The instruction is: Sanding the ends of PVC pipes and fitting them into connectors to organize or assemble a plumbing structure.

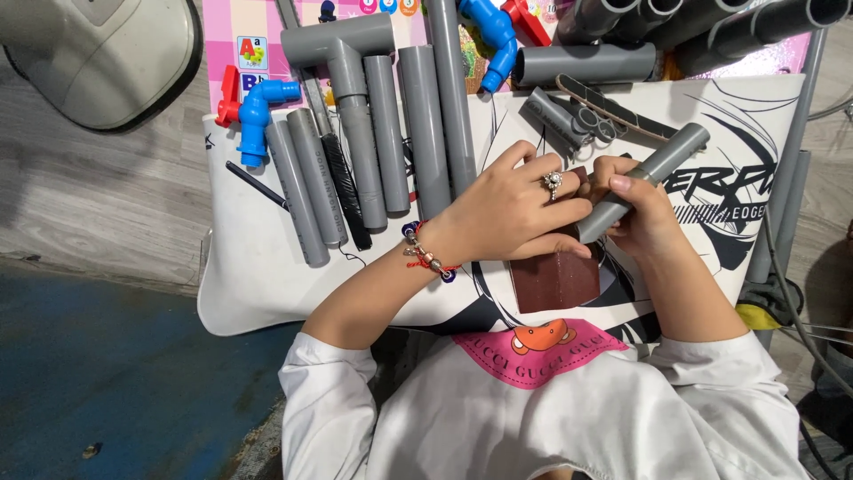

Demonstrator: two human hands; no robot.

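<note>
My right hand (pixel 641 212) is closed around a short grey plastic pipe (pixel 662 162) that slants up to the right. My left hand (pixel 515 209), with a ring and a beaded bracelet, presses a dark brown sheet of sandpaper (pixel 555 277) around the pipe's lower end. The sandpaper hangs down below both hands, over a white cloth with black print (pixel 258 267).
Several grey pipe lengths (pixel 386 133) and a grey tee fitting (pixel 342 44) lie side by side on the cloth at left. Blue elbow fittings (pixel 258 111) with red parts, a black round file (pixel 345 191), scissors (pixel 591 120) and more pipes (pixel 586 64) lie at the top.
</note>
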